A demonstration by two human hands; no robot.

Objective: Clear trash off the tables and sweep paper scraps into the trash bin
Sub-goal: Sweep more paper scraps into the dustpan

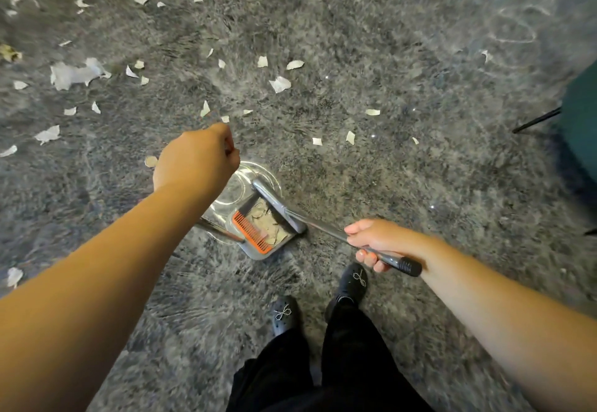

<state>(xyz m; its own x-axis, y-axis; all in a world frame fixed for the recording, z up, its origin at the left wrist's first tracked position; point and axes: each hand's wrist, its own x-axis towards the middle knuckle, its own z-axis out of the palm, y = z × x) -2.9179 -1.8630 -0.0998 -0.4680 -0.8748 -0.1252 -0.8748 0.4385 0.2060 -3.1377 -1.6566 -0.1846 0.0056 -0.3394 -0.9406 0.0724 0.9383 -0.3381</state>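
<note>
Grey carpet [371, 56] is strewn with torn paper scraps [279, 84]. A long-handled dustpan [265, 234], already holding some scraps behind its orange comb [252, 232], is gripped at the handle [400, 262] by the right hand [374, 243]. The left hand [197, 156] is curled, perhaps around a broom handle hidden beneath it.

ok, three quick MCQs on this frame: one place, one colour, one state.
1. Where are scraps already collected?
A in the dustpan
B on a chair
C in a bag

2. Colour of the dustpan's comb?
A blue
B orange
C green

3. The right hand is:
A open, idle
B gripping the dustpan handle
C pressing the carpet

Key: 1 A, torn paper lies in the pan; 2 B, its teeth are orange; 3 B, fingers curl round the handle.
</note>
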